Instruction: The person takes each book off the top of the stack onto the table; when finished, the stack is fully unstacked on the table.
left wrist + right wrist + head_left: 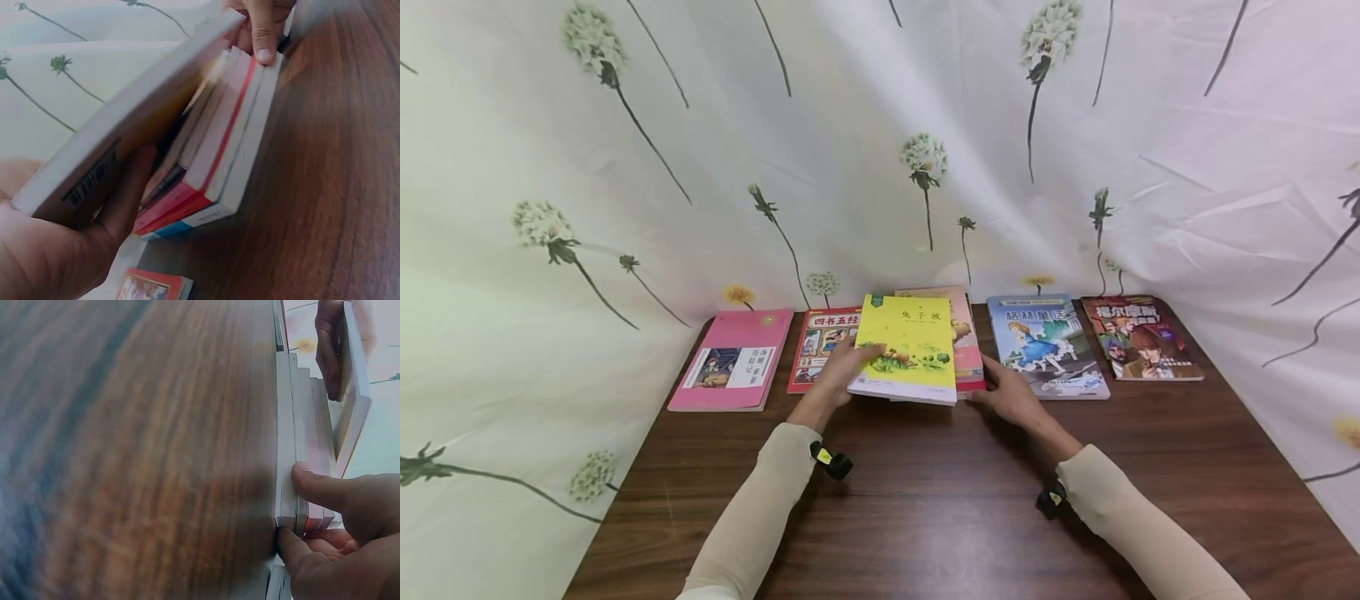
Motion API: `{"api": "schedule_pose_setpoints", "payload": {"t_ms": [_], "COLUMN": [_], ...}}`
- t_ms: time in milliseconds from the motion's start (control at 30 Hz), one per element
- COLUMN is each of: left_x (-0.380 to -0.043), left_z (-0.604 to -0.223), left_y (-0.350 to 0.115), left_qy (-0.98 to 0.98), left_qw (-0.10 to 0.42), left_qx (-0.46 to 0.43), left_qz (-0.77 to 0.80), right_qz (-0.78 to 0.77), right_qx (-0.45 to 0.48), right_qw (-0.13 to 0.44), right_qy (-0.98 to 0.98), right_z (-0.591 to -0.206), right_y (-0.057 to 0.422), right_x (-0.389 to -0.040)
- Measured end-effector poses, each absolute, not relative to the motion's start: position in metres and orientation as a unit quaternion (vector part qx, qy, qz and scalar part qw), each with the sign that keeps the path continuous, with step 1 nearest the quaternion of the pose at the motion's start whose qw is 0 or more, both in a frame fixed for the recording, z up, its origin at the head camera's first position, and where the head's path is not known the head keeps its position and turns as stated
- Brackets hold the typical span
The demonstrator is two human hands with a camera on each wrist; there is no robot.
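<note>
My left hand (pixel 837 372) grips a yellow book (pixel 913 333) by its left edge, thumb on the cover and fingers underneath. In the left wrist view the book is tilted over a stack of books (pixel 219 144), with a gap between them. A pink-covered book (pixel 967 323) shows at the top of that stack, partly hidden by the yellow one. At the stack's near right corner my right hand (pixel 1011 393) holds the lower books, its thumb (pixel 310 481) against their near edges and its other fingers round the side.
Left of the stack lie a red comic-style book (pixel 803 367) and a pink book (pixel 775 329). On the right are a blue-covered book (pixel 1045 350) and a dark red one (pixel 1142 342). A dandelion-print cloth (pixel 865 167) hangs behind the brown wooden table (pixel 910 500).
</note>
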State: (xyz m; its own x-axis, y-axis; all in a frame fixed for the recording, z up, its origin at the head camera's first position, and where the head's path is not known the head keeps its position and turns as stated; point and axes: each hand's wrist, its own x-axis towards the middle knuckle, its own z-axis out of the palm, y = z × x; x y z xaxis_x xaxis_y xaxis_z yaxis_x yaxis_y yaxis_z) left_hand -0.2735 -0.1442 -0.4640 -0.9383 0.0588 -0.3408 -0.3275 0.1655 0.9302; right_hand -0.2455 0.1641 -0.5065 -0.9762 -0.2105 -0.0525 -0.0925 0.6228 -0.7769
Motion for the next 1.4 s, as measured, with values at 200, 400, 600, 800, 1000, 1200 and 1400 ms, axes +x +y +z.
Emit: {"api": "schedule_pose_setpoints", "payload": {"t_ms": [200, 400, 600, 800, 1000, 1200, 1400], "left_x": [-0.274, -0.274, -0.268, -0.266, -0.261, -0.250, -0.238], "left_z": [-0.463, -0.463, -0.464, -0.460, -0.450, -0.444, -0.440], "left_y": [-0.148, -0.149, -0.155, -0.167, -0.180, -0.195, -0.216], "left_qy": [0.726, 0.693, 0.743, 0.695, 0.647, 0.646, 0.642], "left_qw": [0.154, 0.141, 0.114, 0.126, 0.145, 0.116, 0.111], "left_qx": [-0.073, -0.055, -0.057, -0.054, -0.049, -0.060, -0.044], "left_qz": [0.666, 0.704, 0.658, 0.706, 0.747, 0.752, 0.757], "right_qz": [-0.422, -0.427, -0.427, -0.423, -0.427, -0.430, -0.433], "right_qx": [-0.084, -0.075, -0.078, -0.080, -0.082, -0.088, -0.085], "right_qw": [0.066, 0.070, 0.069, 0.069, 0.070, 0.069, 0.073], "right_qy": [0.900, 0.898, 0.898, 0.900, 0.898, 0.896, 0.894], "right_z": [-0.507, -0.507, -0.509, -0.509, -0.507, -0.507, -0.509], "right_y": [0.163, 0.162, 0.164, 0.165, 0.165, 0.165, 0.165], "right_x": [-0.247, -0.248, -0.249, -0.250, -0.249, -0.248, -0.248]}}
